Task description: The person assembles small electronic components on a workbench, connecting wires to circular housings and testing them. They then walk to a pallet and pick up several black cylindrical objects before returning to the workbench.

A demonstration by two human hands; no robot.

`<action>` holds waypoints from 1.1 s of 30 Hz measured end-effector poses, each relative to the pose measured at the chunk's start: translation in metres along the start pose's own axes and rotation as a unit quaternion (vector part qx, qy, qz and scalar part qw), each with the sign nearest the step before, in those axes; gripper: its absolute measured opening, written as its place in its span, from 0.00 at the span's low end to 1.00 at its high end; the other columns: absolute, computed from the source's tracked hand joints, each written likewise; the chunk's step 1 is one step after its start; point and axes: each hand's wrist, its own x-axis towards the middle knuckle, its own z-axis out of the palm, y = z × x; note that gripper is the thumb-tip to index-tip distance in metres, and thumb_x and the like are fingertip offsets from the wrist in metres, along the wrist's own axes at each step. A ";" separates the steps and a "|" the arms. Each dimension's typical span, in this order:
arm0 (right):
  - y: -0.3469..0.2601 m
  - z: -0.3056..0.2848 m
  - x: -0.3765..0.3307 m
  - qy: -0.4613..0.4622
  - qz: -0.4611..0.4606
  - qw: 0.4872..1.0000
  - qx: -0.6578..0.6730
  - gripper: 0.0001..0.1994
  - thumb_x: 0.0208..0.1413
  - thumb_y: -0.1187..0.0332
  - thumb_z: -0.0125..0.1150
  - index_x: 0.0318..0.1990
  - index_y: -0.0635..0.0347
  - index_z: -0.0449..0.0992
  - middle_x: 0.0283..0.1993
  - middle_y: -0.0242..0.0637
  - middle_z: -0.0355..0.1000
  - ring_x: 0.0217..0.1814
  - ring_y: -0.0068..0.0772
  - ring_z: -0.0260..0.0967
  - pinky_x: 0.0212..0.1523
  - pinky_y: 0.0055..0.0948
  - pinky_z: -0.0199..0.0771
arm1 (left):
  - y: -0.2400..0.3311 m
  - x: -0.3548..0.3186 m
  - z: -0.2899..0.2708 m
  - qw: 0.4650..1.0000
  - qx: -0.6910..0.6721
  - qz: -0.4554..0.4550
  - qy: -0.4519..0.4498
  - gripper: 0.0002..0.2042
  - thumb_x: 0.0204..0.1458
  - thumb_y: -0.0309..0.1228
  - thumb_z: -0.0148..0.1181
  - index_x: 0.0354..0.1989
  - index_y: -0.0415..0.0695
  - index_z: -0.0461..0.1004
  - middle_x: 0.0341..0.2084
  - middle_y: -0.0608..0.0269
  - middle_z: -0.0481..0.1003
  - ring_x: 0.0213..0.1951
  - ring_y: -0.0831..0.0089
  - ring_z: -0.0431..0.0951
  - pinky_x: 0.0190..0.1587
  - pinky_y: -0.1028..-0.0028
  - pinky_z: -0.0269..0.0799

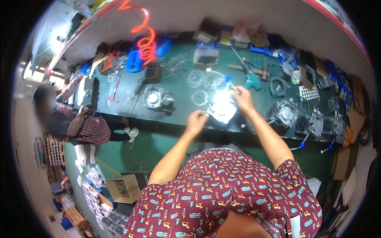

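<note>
A metal casting [222, 110], glaring white under strong light, sits near the front edge of the green bench. At its left edge is my left hand [196, 122], fingers pinched together; whatever lies between the fingertips is too small to make out. On the casting's upper right side, my right hand [244, 100] is closed round the end of a thin tube with a blue fitting [227, 79]. The tube's pale far end points up and left. Thin clear rings [199, 98] lie on the bench just left of the casting.
Another metal casting [158, 99] stands to the left, and several finned ones, one of them a cylinder [285, 114], to the right. A teal power tool [251, 79] and a mallet [264, 72] lie behind. An orange coiled hose [147, 47] hangs above. A person [85, 125] stands at the far left.
</note>
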 end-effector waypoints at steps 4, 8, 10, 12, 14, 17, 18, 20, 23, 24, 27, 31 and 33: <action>-0.056 0.010 -0.020 0.088 -0.094 0.985 -0.113 0.11 0.62 0.65 0.60 0.38 0.65 0.81 0.26 0.41 0.77 0.28 0.28 0.75 0.31 0.33 0.73 | 0.082 -0.031 -0.036 0.937 0.208 0.253 0.117 0.11 0.50 0.26 0.66 0.41 0.38 0.77 0.40 0.51 0.77 0.45 0.53 0.77 0.50 0.62 0.73; -0.108 0.066 -0.048 -0.209 -0.085 0.950 -0.215 0.11 0.59 0.64 0.60 0.37 0.64 0.81 0.29 0.49 0.77 0.31 0.40 0.78 0.33 0.38 0.73 | 0.149 -0.043 -0.070 0.889 0.195 0.407 0.075 0.13 0.48 0.27 0.67 0.43 0.39 0.77 0.43 0.51 0.77 0.47 0.52 0.77 0.53 0.56 0.71; -0.107 0.110 -0.063 -0.268 -0.209 0.934 -0.109 0.08 0.54 0.72 0.61 0.39 0.66 0.80 0.36 0.54 0.79 0.41 0.52 0.80 0.40 0.41 0.77 | 0.152 -0.033 -0.091 0.896 0.225 0.382 0.012 0.18 0.52 0.33 0.66 0.50 0.40 0.76 0.44 0.50 0.76 0.48 0.50 0.76 0.55 0.56 0.71; -0.130 0.145 -0.070 -0.312 -0.154 0.926 -0.147 0.10 0.49 0.74 0.64 0.40 0.67 0.80 0.37 0.53 0.79 0.43 0.50 0.81 0.42 0.40 0.78 | 0.140 -0.035 -0.119 0.947 0.227 0.216 -0.075 0.19 0.56 0.35 0.64 0.54 0.41 0.75 0.42 0.49 0.78 0.45 0.49 0.78 0.51 0.58 0.74; -0.144 0.177 -0.065 -0.341 -0.094 0.926 -0.130 0.10 0.48 0.72 0.65 0.39 0.67 0.81 0.35 0.51 0.79 0.40 0.46 0.81 0.41 0.39 0.78 | 0.126 -0.030 -0.154 0.961 0.225 0.121 -0.102 0.19 0.59 0.36 0.62 0.55 0.42 0.74 0.38 0.49 0.79 0.41 0.56 0.80 0.46 0.65 0.76; -0.135 0.221 -0.051 -0.278 -0.041 0.954 -0.100 0.17 0.50 0.65 0.71 0.44 0.66 0.80 0.38 0.45 0.81 0.39 0.31 0.78 0.42 0.33 0.77 | 0.087 -0.019 -0.226 0.980 0.149 0.075 -0.107 0.15 0.61 0.33 0.61 0.53 0.39 0.76 0.35 0.55 0.80 0.39 0.70 0.80 0.44 0.72 0.74; -0.130 0.238 -0.048 -0.222 -0.017 0.973 -0.062 0.20 0.50 0.63 0.72 0.48 0.66 0.79 0.40 0.44 0.81 0.41 0.30 0.77 0.43 0.32 0.76 | 0.061 -0.012 -0.252 0.987 0.085 0.102 -0.087 0.13 0.62 0.32 0.60 0.51 0.38 0.77 0.35 0.59 0.80 0.39 0.77 0.78 0.44 0.74 0.73; -0.107 0.267 -0.043 -0.045 -0.014 0.993 -0.104 0.33 0.51 0.62 0.74 0.63 0.65 0.69 0.58 0.44 0.71 0.57 0.32 0.68 0.52 0.33 0.72 | 0.022 0.007 -0.300 0.997 0.016 0.074 -0.010 0.11 0.63 0.30 0.59 0.48 0.36 0.78 0.32 0.68 0.77 0.36 0.83 0.72 0.40 0.77 0.70; -0.083 0.311 -0.040 0.067 0.000 0.977 -0.202 0.39 0.51 0.60 0.72 0.68 0.65 0.62 0.63 0.50 0.66 0.57 0.40 0.67 0.52 0.36 0.71 | -0.001 0.040 -0.355 0.996 0.069 0.059 0.014 0.13 0.64 0.33 0.58 0.45 0.35 0.78 0.32 0.55 0.80 0.35 0.72 0.78 0.42 0.72 0.73; -0.075 0.324 -0.038 0.081 -0.010 0.963 -0.255 0.40 0.51 0.59 0.72 0.69 0.65 0.60 0.63 0.50 0.66 0.55 0.42 0.68 0.52 0.37 0.71 | -0.019 0.052 -0.366 0.991 0.125 0.052 0.015 0.12 0.63 0.33 0.58 0.45 0.35 0.78 0.31 0.55 0.80 0.35 0.72 0.78 0.42 0.71 0.73; -0.045 0.345 -0.025 0.108 -0.045 0.968 -0.223 0.34 0.50 0.65 0.67 0.65 0.68 0.63 0.62 0.56 0.66 0.61 0.54 0.64 0.62 0.44 0.63 | -0.038 0.079 -0.376 0.991 0.132 0.024 -0.027 0.11 0.62 0.34 0.59 0.40 0.36 0.78 0.30 0.53 0.80 0.33 0.71 0.79 0.39 0.69 0.73; -0.039 0.341 0.002 0.058 -0.089 0.975 -0.192 0.30 0.49 0.69 0.61 0.62 0.65 0.67 0.64 0.56 0.65 0.65 0.59 0.63 0.67 0.46 0.61 | -0.057 0.102 -0.379 0.980 0.180 0.010 -0.086 0.11 0.60 0.34 0.61 0.38 0.36 0.78 0.29 0.50 0.80 0.32 0.69 0.79 0.38 0.68 0.73; -0.038 0.333 0.016 0.004 -0.118 0.975 -0.190 0.29 0.49 0.69 0.61 0.63 0.61 0.68 0.67 0.56 0.64 0.69 0.59 0.60 0.69 0.46 0.61 | -0.058 0.102 -0.376 0.976 0.181 -0.008 -0.117 0.11 0.60 0.34 0.61 0.38 0.36 0.78 0.29 0.51 0.80 0.32 0.70 0.79 0.38 0.69 0.74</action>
